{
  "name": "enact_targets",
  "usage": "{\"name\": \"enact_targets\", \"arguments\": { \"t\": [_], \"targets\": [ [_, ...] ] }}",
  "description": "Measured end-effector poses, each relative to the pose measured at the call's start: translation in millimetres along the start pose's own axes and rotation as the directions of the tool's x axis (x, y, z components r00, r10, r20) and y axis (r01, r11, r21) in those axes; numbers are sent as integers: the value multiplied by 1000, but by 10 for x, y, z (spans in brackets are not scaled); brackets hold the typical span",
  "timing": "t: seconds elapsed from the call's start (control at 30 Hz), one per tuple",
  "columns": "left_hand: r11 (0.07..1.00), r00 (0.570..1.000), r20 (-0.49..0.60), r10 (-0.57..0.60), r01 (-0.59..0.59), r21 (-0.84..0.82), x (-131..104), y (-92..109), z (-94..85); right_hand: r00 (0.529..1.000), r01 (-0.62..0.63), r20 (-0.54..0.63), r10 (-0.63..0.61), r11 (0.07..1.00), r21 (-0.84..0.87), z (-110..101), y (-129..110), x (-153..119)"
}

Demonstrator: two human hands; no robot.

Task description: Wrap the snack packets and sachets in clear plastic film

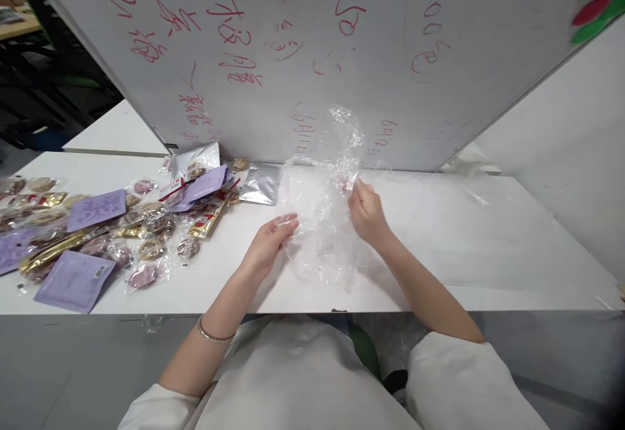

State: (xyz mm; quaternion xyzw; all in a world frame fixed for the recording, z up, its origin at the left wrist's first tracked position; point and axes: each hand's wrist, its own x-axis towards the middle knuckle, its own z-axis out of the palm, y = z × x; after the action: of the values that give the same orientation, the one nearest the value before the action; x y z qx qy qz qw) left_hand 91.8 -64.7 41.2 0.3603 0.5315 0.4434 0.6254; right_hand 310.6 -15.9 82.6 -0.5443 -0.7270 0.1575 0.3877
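Note:
A crumpled clear plastic bag (319,228) hangs between my two hands, above the white table. My left hand (270,241) pinches its left edge, thumb and fingers pressed together on the film. At the upper right of the bag, my right hand (367,214) is closed round a gathered part of it. Loose film sticks up above the right hand in front of the whiteboard. Just beyond the left hand lies a flat silver pouch (261,184). The bag is see-through and I make out nothing inside it.
Purple sachets (75,280), gold stick packs (209,218) and several small wrapped round pieces (152,249) are heaped on the left of the white table (488,273). A whiteboard (312,91) with red writing stands along the back edge. More clear plastic (471,172) lies at the back right.

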Motion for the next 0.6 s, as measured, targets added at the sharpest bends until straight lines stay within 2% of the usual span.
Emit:
{"name": "enact_targets", "arguments": {
  "t": [0.1, 0.2, 0.27, 0.3, 0.37, 0.43, 0.5, 0.6],
  "targets": [
    [987, 987, -34, 159, -159, 0, -9, 5, -178, 979, -195, -112, 173, 954, -226, -186, 287, 140],
    [957, 954, -114, 278, -285, -56, -42, 17, -355, 906, -423, -187, 379, 816, -394, -408, 628, 298],
    [936, 934, -135, 330, -343, -82, -79, 64, -434, 886, -461, -271, 375, 768, -444, -508, 738, 334],
    [931, 930, -121, 348, -358, -67, -103, 103, -459, 895, -436, -297, 333, 795, -422, -538, 733, 328],
    [927, 926, -47, 374, -375, 2, -158, 216, -486, 943, -282, -250, 218, 923, -260, -559, 589, 290],
    [918, 920, 55, 388, -391, 68, -212, 363, -487, 993, -72, -98, 71, 997, -7, -545, 297, 254],
    [899, 900, 171, 401, -422, 112, -262, 534, -471, 994, 71, 61, -85, 976, 206, -507, -63, 258],
    [845, 840, 329, 432, -504, 177, -347, 820, -429, 952, 110, 216, -218, 899, 423, -403, -509, 358]
  ]
}}
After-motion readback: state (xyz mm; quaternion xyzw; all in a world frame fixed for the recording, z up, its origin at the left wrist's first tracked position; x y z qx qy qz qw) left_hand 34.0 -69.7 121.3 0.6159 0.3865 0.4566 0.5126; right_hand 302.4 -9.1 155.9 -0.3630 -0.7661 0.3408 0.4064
